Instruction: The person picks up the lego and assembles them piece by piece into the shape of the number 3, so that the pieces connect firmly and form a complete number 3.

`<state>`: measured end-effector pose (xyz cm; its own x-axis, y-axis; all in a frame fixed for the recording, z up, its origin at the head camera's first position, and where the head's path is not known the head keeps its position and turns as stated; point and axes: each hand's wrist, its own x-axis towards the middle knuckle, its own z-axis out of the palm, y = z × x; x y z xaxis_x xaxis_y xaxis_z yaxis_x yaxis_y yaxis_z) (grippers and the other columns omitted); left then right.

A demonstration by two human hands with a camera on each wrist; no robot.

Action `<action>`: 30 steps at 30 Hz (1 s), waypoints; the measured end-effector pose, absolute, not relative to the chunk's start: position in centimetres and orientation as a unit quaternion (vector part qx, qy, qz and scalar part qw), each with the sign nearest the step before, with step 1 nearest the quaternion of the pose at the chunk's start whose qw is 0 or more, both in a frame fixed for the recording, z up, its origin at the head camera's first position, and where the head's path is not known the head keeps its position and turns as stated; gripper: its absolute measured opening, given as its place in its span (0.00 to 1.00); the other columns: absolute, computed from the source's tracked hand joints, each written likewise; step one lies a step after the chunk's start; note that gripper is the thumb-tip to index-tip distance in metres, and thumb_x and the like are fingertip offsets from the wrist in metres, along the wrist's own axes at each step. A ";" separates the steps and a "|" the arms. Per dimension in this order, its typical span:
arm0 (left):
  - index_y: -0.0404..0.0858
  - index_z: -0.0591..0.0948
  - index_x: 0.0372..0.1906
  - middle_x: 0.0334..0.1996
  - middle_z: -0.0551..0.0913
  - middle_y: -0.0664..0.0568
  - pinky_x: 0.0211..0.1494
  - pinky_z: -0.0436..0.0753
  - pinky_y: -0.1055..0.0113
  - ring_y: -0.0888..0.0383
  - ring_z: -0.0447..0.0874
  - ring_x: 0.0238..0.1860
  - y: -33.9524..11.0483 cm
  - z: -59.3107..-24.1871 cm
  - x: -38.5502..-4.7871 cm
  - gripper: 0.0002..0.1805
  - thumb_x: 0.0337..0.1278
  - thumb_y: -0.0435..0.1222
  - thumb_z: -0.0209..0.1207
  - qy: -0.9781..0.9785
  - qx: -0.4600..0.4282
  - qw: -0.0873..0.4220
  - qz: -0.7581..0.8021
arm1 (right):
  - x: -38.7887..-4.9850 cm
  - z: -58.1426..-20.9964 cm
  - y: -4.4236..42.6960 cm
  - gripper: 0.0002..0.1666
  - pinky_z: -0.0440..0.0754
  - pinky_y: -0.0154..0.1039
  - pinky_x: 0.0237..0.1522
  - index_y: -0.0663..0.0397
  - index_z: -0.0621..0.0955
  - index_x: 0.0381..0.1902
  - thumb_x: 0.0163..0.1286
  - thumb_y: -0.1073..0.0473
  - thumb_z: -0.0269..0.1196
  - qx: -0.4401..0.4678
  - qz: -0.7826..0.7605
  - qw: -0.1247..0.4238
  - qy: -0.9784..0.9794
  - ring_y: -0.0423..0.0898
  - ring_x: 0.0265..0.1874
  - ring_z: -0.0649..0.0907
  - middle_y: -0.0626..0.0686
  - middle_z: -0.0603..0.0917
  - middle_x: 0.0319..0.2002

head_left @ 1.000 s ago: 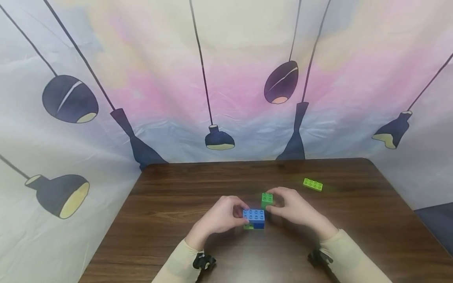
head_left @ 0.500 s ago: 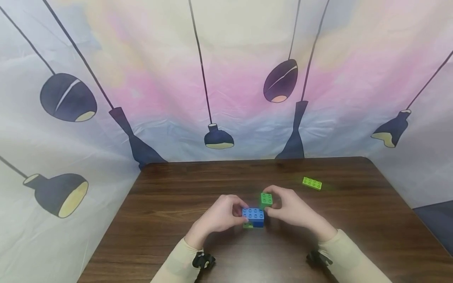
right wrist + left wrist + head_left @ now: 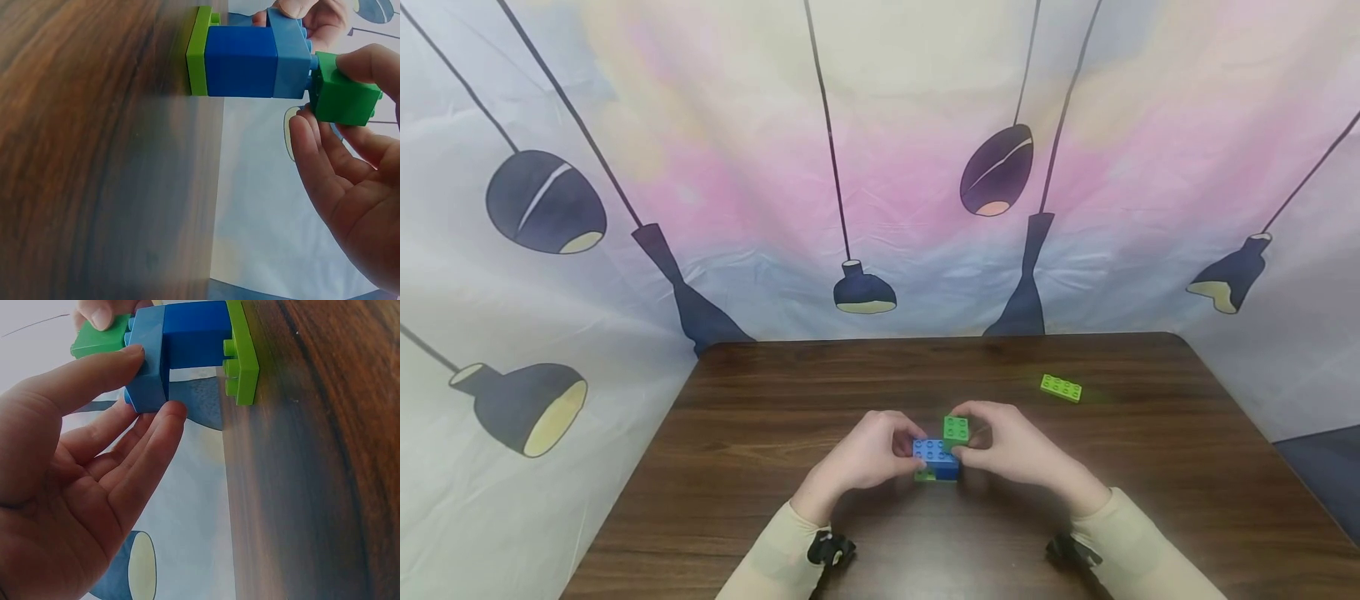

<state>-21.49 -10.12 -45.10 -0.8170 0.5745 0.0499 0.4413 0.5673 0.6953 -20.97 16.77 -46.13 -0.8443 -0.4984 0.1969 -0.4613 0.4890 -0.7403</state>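
Note:
On the table stands a small stack of toy building bricks. At its base is a thin lime plate (image 3: pixel 249 362), above it a dark blue brick (image 3: pixel 240 61) on the right half, and across the top a longer light blue brick (image 3: pixel 927 457). My left hand (image 3: pixel 867 457) pinches the left end of the light blue brick between thumb and fingers. My right hand (image 3: pixel 1018 447) holds a small green brick (image 3: pixel 956 431) over the right end of the stack. In the right wrist view it sits slightly tilted at the studs; some studs still show beside it.
Toward the back right of the brown wooden table (image 3: pixel 790 383) lies another lime plate (image 3: pixel 1061 387). A cloth backdrop (image 3: pixel 917 192) printed with hanging lamps rises behind the table's far edge. Dark wrist devices (image 3: pixel 831 550) sit at both sleeves.
My right hand has moved left with the green brick, from beside the stack to over the light blue brick's right end. My left hand keeps its hold with hardly any movement.

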 end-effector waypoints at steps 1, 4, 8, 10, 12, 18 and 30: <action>0.39 0.90 0.49 0.40 0.85 0.58 0.39 0.85 0.71 0.66 0.83 0.35 -10.1 -45.1 -21.5 0.14 0.58 0.35 0.79 0.880 0.288 0.092 0.366 | -21.0 -46.1 16.8 0.24 0.88 0.37 0.42 0.51 0.83 0.58 0.66 0.60 0.77 -0.281 -0.421 0.022 0.862 0.39 0.39 0.86 0.41 0.86 0.44; 0.39 0.90 0.49 0.40 0.85 0.59 0.39 0.85 0.71 0.66 0.83 0.35 -10.1 -45.1 -21.5 0.14 0.58 0.35 0.78 0.880 0.287 0.093 0.366 | -20.9 -46.0 16.7 0.24 0.88 0.37 0.42 0.50 0.84 0.57 0.66 0.59 0.78 -0.290 -0.416 0.023 0.862 0.39 0.39 0.86 0.40 0.86 0.43; 0.39 0.90 0.49 0.40 0.85 0.59 0.39 0.85 0.71 0.66 0.83 0.35 -10.1 -45.1 -21.5 0.14 0.59 0.35 0.78 0.879 0.289 0.092 0.367 | -20.8 -45.9 16.6 0.23 0.87 0.39 0.44 0.48 0.84 0.57 0.65 0.58 0.78 -0.296 -0.400 0.020 0.867 0.39 0.40 0.85 0.39 0.86 0.45; 0.39 0.90 0.48 0.40 0.85 0.59 0.39 0.85 0.71 0.66 0.83 0.35 -10.1 -45.1 -21.4 0.14 0.58 0.35 0.78 0.879 0.290 0.092 0.367 | -20.8 -45.8 16.6 0.24 0.86 0.40 0.45 0.47 0.84 0.57 0.65 0.57 0.78 -0.300 -0.392 0.017 0.869 0.39 0.42 0.85 0.38 0.86 0.46; 0.39 0.90 0.48 0.39 0.85 0.59 0.39 0.85 0.71 0.66 0.83 0.35 -10.1 -45.1 -21.4 0.14 0.58 0.35 0.78 0.880 0.289 0.092 0.367 | -20.8 -45.9 16.6 0.24 0.86 0.41 0.46 0.48 0.84 0.57 0.65 0.57 0.78 -0.304 -0.389 0.015 0.870 0.39 0.42 0.85 0.39 0.86 0.46; 0.38 0.90 0.48 0.39 0.85 0.58 0.38 0.85 0.71 0.66 0.83 0.35 -10.1 -45.1 -21.3 0.14 0.58 0.35 0.78 0.881 0.290 0.089 0.364 | -20.8 -46.2 16.7 0.24 0.86 0.42 0.47 0.50 0.85 0.58 0.65 0.56 0.78 -0.315 -0.385 0.017 0.867 0.39 0.44 0.85 0.41 0.87 0.49; 0.38 0.90 0.49 0.40 0.85 0.59 0.39 0.84 0.71 0.67 0.83 0.35 -10.1 -45.1 -21.4 0.14 0.58 0.35 0.78 0.880 0.291 0.089 0.366 | -20.7 -45.9 16.6 0.25 0.88 0.41 0.48 0.52 0.86 0.59 0.66 0.56 0.78 -0.323 -0.383 0.014 0.865 0.41 0.47 0.86 0.45 0.88 0.53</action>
<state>-21.38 -10.13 -45.09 -0.8148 0.5770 0.0557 0.4463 0.5630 0.6956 -20.71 16.59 -45.89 -0.7907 -0.5701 0.2229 -0.5484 0.4980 -0.6717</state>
